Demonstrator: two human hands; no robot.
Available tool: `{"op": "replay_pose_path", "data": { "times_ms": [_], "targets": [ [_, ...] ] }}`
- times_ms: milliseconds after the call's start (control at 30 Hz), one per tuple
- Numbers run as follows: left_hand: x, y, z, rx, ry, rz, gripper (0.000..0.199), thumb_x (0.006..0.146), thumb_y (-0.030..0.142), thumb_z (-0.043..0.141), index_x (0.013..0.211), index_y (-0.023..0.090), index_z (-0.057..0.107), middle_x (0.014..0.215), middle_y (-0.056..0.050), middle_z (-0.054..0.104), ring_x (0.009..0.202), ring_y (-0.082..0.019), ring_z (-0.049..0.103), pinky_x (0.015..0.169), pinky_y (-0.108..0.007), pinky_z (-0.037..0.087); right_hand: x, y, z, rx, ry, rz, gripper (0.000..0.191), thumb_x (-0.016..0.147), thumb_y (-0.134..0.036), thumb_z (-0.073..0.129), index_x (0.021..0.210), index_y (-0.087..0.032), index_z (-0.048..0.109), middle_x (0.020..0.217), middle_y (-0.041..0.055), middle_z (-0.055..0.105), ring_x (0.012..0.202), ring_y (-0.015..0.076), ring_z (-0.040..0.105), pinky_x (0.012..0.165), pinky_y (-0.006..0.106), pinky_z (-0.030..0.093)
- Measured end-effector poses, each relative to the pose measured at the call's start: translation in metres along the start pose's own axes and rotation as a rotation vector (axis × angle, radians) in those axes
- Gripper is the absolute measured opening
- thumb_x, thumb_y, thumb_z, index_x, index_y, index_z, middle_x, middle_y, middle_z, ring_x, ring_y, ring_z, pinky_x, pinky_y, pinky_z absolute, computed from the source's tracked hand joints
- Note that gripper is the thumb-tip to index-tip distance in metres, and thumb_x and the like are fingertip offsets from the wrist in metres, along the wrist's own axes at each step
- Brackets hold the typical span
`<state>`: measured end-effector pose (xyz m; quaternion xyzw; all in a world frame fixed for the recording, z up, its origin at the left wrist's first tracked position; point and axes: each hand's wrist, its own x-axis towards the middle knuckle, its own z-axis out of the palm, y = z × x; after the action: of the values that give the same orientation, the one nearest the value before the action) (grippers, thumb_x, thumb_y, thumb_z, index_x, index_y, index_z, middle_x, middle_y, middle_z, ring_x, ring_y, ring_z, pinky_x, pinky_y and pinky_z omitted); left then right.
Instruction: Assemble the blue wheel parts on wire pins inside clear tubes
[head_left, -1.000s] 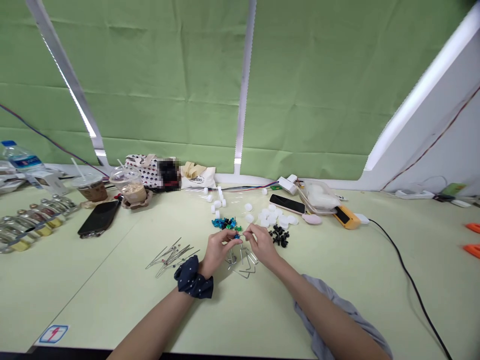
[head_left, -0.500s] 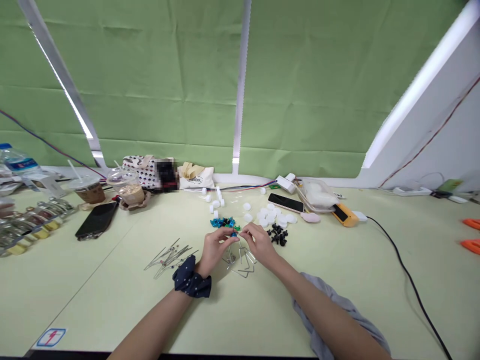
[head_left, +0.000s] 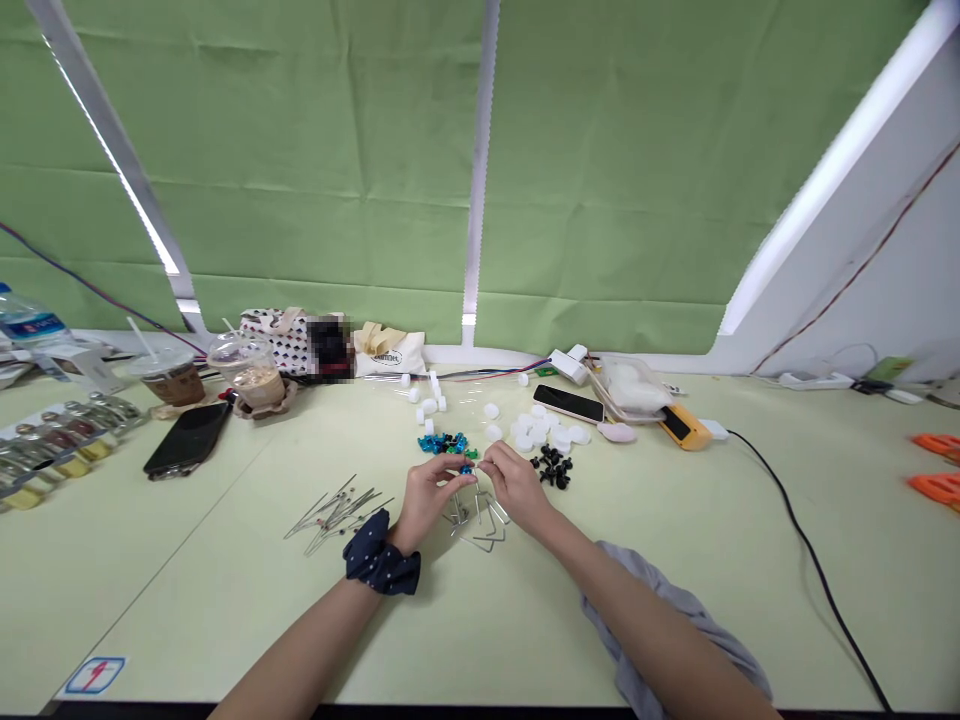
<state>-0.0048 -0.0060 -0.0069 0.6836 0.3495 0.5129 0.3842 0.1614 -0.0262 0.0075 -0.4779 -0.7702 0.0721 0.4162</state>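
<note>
— Over the middle of the pale green table (head_left: pixel 225 600), what do the hands have?
— The left hand (head_left: pixel 429 497) and right hand (head_left: pixel 517 485) meet fingertip to fingertip, both pinched shut on a small blue piece (head_left: pixel 468 469) held just above some bent metal pins (head_left: pixel 480 520).
— What lies around them?
— A heap of blue and green bits (head_left: pixel 444 443) just behind, black bits (head_left: pixel 555 467) by the right hand, white caps (head_left: pixel 544 432) farther back, loose wire pins (head_left: pixel 337 510) to the left.

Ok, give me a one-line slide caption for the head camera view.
Both hands, left hand and right hand, pinch a small blue part above bent metal pins on a green table.
</note>
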Motion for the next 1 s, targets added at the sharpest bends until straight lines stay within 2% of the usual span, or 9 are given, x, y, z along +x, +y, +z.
{"op": "replay_pose_path", "data": {
  "times_ms": [267, 533, 767, 1000],
  "targets": [
    [-0.0006, -0.0019, -0.0010, -0.029, -0.009, -0.040, 0.020, 0.069, 0.030, 0.067, 0.083, 0.016, 0.066, 0.088, -0.006, 0.068, 0.081, -0.018, 0.063, 0.075, -0.031, 0.053, 0.0001, 0.0025, -0.0014, 0.137, 0.001, -0.019, 0.020, 0.088, -0.028, 0.046, 0.075, -0.020, 0.060, 0.069, 0.0020, 0.055, 0.063, 0.0133, 0.051, 0.060, 0.024, 0.039],
    [0.0013, -0.0053, -0.0049, -0.054, 0.019, -0.065, 0.021, 0.070, 0.031, 0.067, 0.083, 0.015, 0.065, 0.087, -0.008, 0.068, 0.084, -0.020, 0.062, 0.073, -0.031, 0.052, 0.0001, 0.0065, -0.0004, 0.200, 0.035, -0.065, 0.017, 0.086, -0.027, 0.048, 0.084, -0.018, 0.062, 0.079, 0.0050, 0.051, 0.063, 0.0128, 0.049, 0.057, 0.024, 0.040],
    [0.0002, -0.0029, -0.0058, -0.094, 0.021, -0.061, 0.020, 0.067, 0.029, 0.069, 0.081, 0.015, 0.066, 0.087, -0.008, 0.068, 0.084, -0.021, 0.063, 0.077, -0.034, 0.051, -0.0004, 0.0066, -0.0005, 0.213, 0.002, -0.015, 0.016, 0.085, -0.026, 0.050, 0.079, -0.019, 0.063, 0.070, 0.0019, 0.049, 0.060, 0.0121, 0.047, 0.057, 0.025, 0.038],
    [0.0015, -0.0011, -0.0059, -0.100, 0.011, -0.082, 0.021, 0.065, 0.029, 0.071, 0.079, 0.015, 0.069, 0.087, -0.008, 0.069, 0.083, -0.021, 0.064, 0.077, -0.033, 0.052, 0.0003, 0.0065, 0.0028, 0.302, -0.094, 0.116, 0.019, 0.084, -0.031, 0.050, 0.074, -0.018, 0.059, 0.068, 0.0010, 0.050, 0.059, 0.0119, 0.045, 0.052, 0.023, 0.034]
  ]
}}
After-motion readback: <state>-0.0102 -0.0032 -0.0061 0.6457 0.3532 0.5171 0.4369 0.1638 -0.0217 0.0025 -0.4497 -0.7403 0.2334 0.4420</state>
